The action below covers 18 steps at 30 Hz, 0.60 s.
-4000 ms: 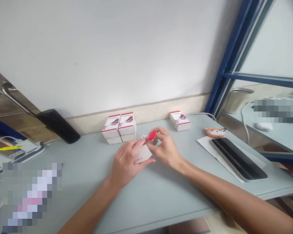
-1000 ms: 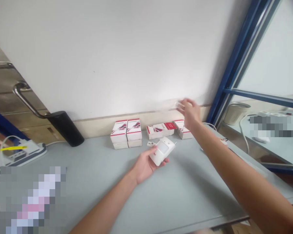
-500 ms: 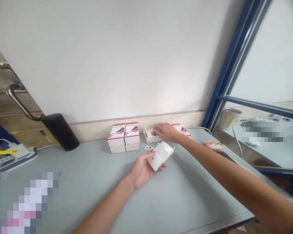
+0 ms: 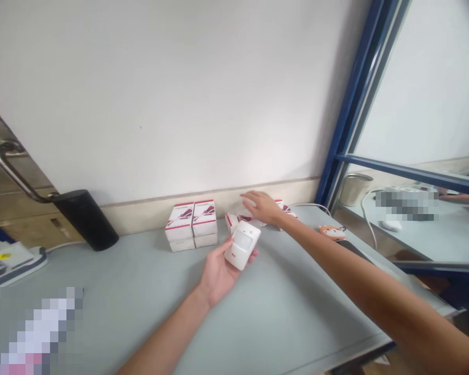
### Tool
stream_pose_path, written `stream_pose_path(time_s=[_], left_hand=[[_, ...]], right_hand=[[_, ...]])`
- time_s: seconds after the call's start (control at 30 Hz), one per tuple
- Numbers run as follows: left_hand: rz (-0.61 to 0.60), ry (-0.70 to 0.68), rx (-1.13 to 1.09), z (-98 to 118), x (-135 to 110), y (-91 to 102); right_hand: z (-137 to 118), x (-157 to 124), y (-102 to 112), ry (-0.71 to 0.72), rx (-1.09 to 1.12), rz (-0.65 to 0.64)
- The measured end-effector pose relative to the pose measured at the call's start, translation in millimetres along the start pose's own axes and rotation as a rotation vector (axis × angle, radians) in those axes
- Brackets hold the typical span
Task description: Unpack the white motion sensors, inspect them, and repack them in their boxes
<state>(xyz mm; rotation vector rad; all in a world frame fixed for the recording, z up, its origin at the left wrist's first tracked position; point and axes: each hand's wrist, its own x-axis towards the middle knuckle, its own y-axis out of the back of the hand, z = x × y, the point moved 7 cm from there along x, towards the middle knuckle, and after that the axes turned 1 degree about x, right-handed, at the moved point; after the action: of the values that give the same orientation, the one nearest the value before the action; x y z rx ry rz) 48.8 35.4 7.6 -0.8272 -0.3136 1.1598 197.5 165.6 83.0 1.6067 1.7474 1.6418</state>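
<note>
My left hand (image 4: 221,273) grips a white motion sensor (image 4: 243,246), thumb on one edge and fingers behind it. The sensor's lens window faces me, tilted, above the grey table. My right hand (image 4: 262,207) is stretched out over the small white-and-red boxes at the back, its fingers extended and apart, with nothing plainly held. Under and beside that hand, a white-and-red box (image 4: 230,221) shows in part, and another box (image 4: 288,211) lies to its right. The right hand and the sensor hide much of what lies between them.
Several white-and-red boxes (image 4: 191,225) stand stacked at the wall. Left of them are a black cylinder (image 4: 86,219) and a power strip (image 4: 21,265). An orange fox-faced item (image 4: 332,232) and a dark flat object (image 4: 355,251) lie right. A blue frame (image 4: 349,104) borders the table (image 4: 140,291).
My right hand has lifted slightly off the box, its fingers now spread. The sensor has turned more upright in my left hand and hides the small white part behind it. The view has shifted slightly.
</note>
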Motion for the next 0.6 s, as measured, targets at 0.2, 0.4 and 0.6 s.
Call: stream_pose_path(time_s=[0.2, 0.4, 0.6], left_hand=[[-0.017, -0.015, -0.011, 4, -4, -6.5], [0.088, -0.007, -0.001, -1, 2, -3.7], [-0.011, 0.022, -0.01, -6, 4, -6.6]], right_hand=[[9, -33, 23, -0.234, 0.482, 0.182], [-8, -74, -3, -0.337, 0.91, 0.032], [-23, -89, -21, -0.444, 1.111, -0.042]])
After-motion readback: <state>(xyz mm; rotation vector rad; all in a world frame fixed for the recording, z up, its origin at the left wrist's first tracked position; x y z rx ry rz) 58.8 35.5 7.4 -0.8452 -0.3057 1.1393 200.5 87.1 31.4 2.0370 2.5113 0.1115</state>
